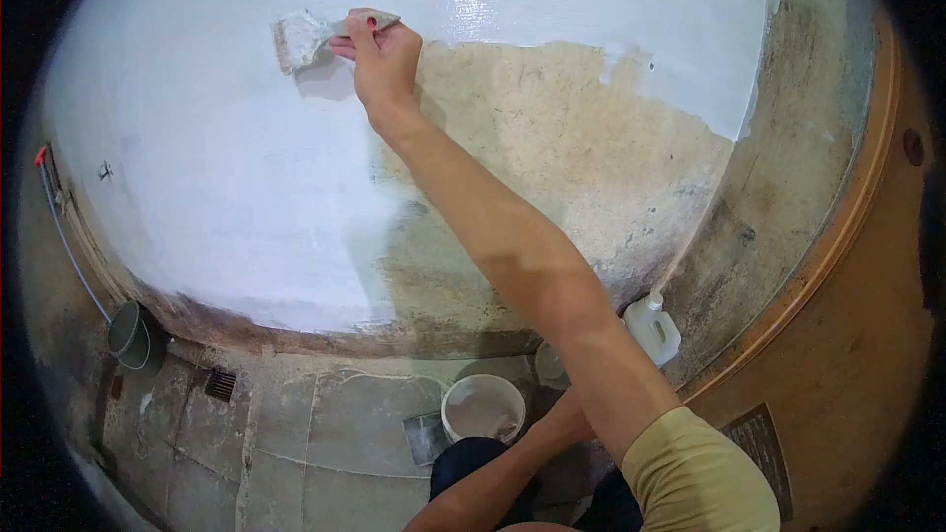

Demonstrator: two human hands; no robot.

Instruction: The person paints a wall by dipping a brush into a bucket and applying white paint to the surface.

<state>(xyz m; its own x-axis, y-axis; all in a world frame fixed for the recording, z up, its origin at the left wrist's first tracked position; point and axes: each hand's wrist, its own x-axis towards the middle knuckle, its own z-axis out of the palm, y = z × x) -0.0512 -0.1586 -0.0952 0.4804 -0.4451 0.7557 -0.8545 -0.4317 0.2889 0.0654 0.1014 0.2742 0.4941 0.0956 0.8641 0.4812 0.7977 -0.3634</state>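
Right hand [389, 61] clamped on brush [307, 39], left hand hidden, can't tell its state; overloaded bristles [288, 47] could drip white paint [217, 148] onto near floor [365, 424].

Dark bucket [136, 335], on my left, stands on the grey slab floor [286, 493], its thin handle visible at its side. Blue hose [71, 236]: I trace it up and leftward from the dark bucket's rim to a red fitting [40, 155]; whether its lower end lies inside the bucket I cannot tell. Slatted drain grate [221, 384]: just right of the dark bucket and slightly nearer me. White jug [652, 328]: well to the right of the dark bucket, with cap and moulded handle. Brown panel [867, 355]: farther right of the bucket than the jug, as I face them.
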